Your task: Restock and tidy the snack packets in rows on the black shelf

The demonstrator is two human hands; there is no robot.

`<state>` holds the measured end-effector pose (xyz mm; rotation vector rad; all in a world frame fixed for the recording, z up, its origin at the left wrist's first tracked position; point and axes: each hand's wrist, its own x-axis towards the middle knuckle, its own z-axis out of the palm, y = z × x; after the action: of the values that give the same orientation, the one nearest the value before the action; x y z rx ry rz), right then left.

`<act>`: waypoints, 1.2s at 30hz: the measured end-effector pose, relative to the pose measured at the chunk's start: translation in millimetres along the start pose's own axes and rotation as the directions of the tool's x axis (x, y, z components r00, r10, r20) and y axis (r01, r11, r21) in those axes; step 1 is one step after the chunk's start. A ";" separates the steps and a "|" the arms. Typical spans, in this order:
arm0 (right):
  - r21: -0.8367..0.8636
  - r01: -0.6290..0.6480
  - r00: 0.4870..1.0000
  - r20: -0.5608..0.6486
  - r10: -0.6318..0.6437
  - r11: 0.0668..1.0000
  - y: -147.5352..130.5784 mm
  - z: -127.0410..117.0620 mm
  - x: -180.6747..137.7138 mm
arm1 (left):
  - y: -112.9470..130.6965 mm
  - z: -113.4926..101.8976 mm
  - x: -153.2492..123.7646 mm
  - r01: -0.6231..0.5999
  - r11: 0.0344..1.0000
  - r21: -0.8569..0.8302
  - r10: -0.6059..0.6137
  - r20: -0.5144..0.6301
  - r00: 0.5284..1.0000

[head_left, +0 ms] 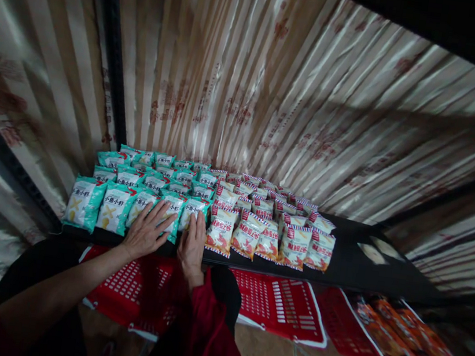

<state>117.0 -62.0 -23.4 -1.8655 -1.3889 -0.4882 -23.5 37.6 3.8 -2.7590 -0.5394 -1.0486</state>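
Rows of snack packets lie on a black shelf. Teal packets fill the left half and red-and-white packets the middle. My left hand lies flat with fingers spread on the front teal packets. Beside it, my right hand rests with fingers stretched out on the last teal packet, just left of the first red one. Neither hand grips anything.
A striped beige curtain hangs behind the shelf. Below the shelf stand red plastic baskets, and one at the right holds orange packets. The shelf's right part bears only a pale object. A black upright post rises at left.
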 end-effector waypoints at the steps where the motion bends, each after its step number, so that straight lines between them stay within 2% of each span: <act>1: 0.002 0.004 1.000 0.006 -0.004 1.000 -0.3 -0.1 0.3 | -0.2 0.4 0.0 -0.001 1.000 -0.001 0.001 0.011 1.000; 10: -0.012 -0.045 0.998 -0.039 0.045 0.999 -1.8 2.4 6.9 | -0.6 1.4 -1.7 -0.029 1.000 0.009 0.029 0.007 1.000; 17: -0.049 -0.065 0.998 0.005 0.065 0.997 1.6 4.1 29.6 | -0.8 3.5 -2.0 -0.044 0.999 -0.001 0.044 0.023 0.999; 28: -0.123 -0.014 0.999 0.042 0.020 0.992 6.5 10.4 23.3 | -0.4 6.6 -2.6 -0.036 0.999 -0.030 0.037 0.028 0.999; 34: -0.125 0.005 1.000 -0.002 -0.005 0.992 8.6 12.2 23.6 | 1.3 2.1 -2.2 -0.055 0.998 0.010 0.055 0.009 0.998; 36: -0.124 0.019 1.000 -0.011 -0.020 0.992 9.1 13.0 23.7 | -0.1 -2.3 2.9 -0.026 1.000 0.018 0.026 -0.005 1.000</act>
<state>132.0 -38.2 -18.7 -1.9456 -1.3979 -0.6070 -23.0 37.9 7.4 -2.7397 -0.5080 -1.0398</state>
